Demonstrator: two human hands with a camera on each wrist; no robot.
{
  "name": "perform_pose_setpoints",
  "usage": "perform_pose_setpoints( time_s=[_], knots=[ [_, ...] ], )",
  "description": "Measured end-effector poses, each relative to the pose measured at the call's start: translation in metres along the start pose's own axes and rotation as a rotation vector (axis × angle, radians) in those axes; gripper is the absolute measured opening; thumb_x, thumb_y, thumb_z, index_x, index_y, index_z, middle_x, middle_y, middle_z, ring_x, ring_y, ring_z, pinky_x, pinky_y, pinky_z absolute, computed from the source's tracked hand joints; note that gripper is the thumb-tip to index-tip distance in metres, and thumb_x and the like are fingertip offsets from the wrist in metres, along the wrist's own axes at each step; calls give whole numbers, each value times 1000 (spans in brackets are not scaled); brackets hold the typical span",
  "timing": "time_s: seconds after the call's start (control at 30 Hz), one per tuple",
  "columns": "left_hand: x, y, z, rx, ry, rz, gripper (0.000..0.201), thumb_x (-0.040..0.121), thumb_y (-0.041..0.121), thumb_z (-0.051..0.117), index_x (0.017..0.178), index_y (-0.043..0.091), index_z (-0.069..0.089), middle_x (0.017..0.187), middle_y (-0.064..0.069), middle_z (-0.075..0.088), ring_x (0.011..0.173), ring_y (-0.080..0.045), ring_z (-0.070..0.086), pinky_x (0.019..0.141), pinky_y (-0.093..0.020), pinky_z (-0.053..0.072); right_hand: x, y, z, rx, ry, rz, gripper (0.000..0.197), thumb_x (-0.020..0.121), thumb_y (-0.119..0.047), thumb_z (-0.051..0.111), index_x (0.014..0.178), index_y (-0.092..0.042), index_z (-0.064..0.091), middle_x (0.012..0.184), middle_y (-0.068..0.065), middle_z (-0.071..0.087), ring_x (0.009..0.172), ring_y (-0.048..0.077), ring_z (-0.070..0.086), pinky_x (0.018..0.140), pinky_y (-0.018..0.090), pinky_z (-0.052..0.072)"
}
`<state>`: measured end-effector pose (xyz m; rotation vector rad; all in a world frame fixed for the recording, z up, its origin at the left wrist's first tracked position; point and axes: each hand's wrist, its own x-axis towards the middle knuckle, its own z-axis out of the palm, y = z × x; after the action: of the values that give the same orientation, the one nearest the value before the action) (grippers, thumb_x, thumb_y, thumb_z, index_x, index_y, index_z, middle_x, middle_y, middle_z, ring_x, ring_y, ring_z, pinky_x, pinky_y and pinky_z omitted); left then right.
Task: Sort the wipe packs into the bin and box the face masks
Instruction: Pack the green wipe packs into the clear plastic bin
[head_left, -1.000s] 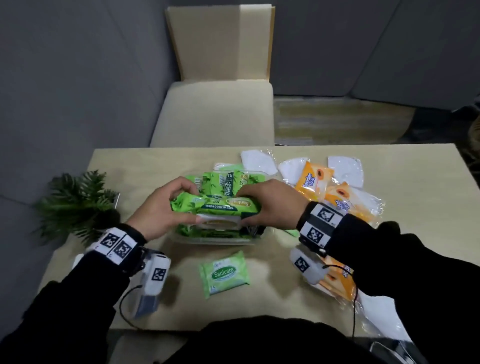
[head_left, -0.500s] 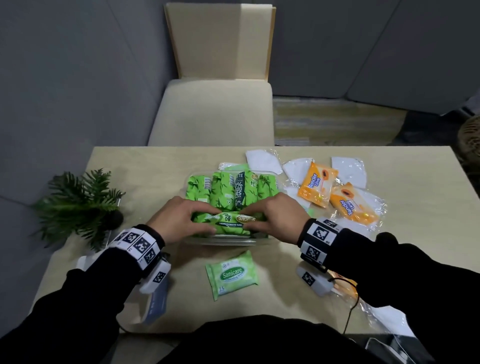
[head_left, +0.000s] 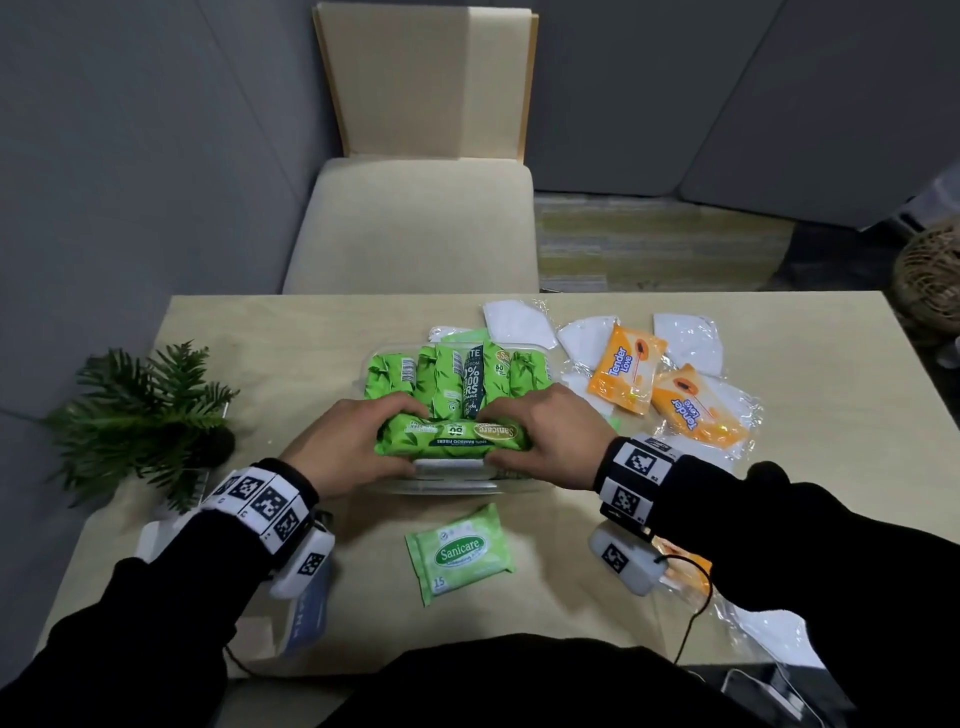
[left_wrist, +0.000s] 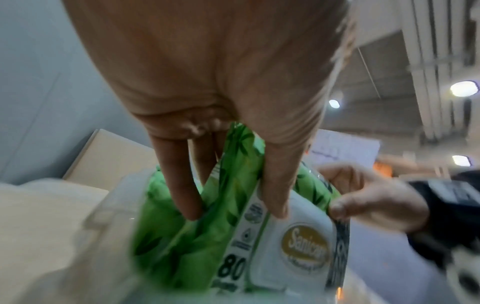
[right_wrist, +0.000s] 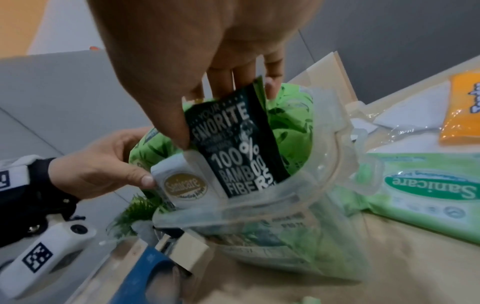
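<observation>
A large green Sanicare wipe pack (head_left: 453, 438) stands on edge at the near side of the clear plastic bin (head_left: 447, 486), in front of several upright green packs (head_left: 457, 376). My left hand (head_left: 358, 447) grips its left end, thumb on the white flap (left_wrist: 291, 244). My right hand (head_left: 545, 434) grips its right end, fingers behind the dark panel (right_wrist: 233, 150). A small green Sanicare pack (head_left: 460, 553) lies on the table in front of the bin. Two orange Tender Love packs (head_left: 626, 369) and white face masks (head_left: 514, 325) lie to the right.
A small potted fern (head_left: 140, 421) stands at the table's left edge. A beige chair (head_left: 421, 208) is behind the table. A blue-and-white box (head_left: 309, 618) sits under my left wrist. More bagged masks (head_left: 769, 629) and an orange pack (head_left: 680, 566) lie under my right forearm.
Both hands have lowered the large green pack from above the bin down into its near side, turning it onto its edge.
</observation>
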<state>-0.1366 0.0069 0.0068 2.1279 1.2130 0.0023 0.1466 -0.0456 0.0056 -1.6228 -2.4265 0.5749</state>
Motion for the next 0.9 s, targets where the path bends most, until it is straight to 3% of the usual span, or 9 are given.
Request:
perform_pose_setpoints(
  time_s=[0.13, 0.2, 0.27, 0.4, 0.53, 0.6, 0.67, 0.73, 0.9],
  knots=[
    [6, 7, -24, -379, 208, -44, 53, 77, 19, 90, 117, 38, 62, 106, 18, 68, 86, 4, 65, 69, -13, 49, 8, 6, -25, 355, 140, 130, 41, 89, -52, 70, 125, -34, 65, 103, -4, 76, 84, 11, 70, 77, 29, 55],
    [21, 8, -39, -620, 291, -94, 48, 81, 13, 86, 120, 30, 65, 95, 4, 73, 79, -5, 71, 64, -21, 55, 27, 15, -45, 539, 208, 261, 36, 87, -48, 76, 119, -35, 66, 107, -7, 72, 87, 7, 68, 79, 27, 55],
    [44, 4, -44, -654, 314, -196, 40, 83, 17, 85, 119, 26, 68, 94, -5, 74, 82, -17, 72, 65, -30, 57, 47, 25, -59, 525, 201, 317, 34, 86, -43, 79, 116, -32, 68, 106, -7, 70, 88, 8, 66, 84, 33, 55],
    [72, -11, -41, -420, 271, -346, 53, 69, 52, 85, 114, 24, 76, 103, 0, 77, 98, -24, 73, 84, -37, 59, 59, 37, -50, 321, 26, 305, 60, 82, -49, 81, 132, -24, 60, 123, 2, 66, 102, 18, 62, 86, 33, 50],
    [72, -9, -40, -268, 318, -309, 54, 78, 46, 86, 126, 28, 70, 127, -1, 68, 112, -23, 66, 95, -40, 55, 43, 44, -31, 370, -14, 276, 78, 78, -51, 85, 141, -25, 48, 131, 0, 63, 112, 19, 62, 86, 29, 46],
    [68, -3, -37, -177, 346, -153, 83, 74, 49, 88, 146, 30, 53, 147, 0, 53, 132, -20, 52, 110, -41, 44, 39, 46, -28, 369, 50, 256, 86, 76, -54, 85, 147, -25, 45, 141, -1, 57, 122, 17, 57, 92, 27, 43],
    [67, 6, -33, -22, 202, 6, 120, 60, 61, 91, 159, 30, 32, 163, 2, 34, 148, -19, 32, 123, -43, 28, 39, 48, -26, 358, 52, 190, 100, 72, -58, 86, 154, -26, 38, 152, -3, 48, 132, 13, 49, 102, 26, 39],
    [72, 9, -24, 237, 55, 70, 141, 48, 76, 87, 163, 31, 18, 167, 1, 26, 152, -21, 24, 124, -45, 23, 41, 48, -22, 355, -25, 134, 106, 70, -56, 87, 156, -27, 33, 154, -3, 45, 134, 12, 47, 110, 31, 40],
    [80, 12, -11, 418, 91, 32, 133, 49, 78, 82, 159, 30, 24, 147, -1, 45, 131, -26, 43, 110, -47, 35, 41, 52, -17, 369, -30, 134, 103, 72, -51, 88, 156, -28, 33, 152, -4, 45, 133, 11, 48, 112, 31, 41]
  ],
)
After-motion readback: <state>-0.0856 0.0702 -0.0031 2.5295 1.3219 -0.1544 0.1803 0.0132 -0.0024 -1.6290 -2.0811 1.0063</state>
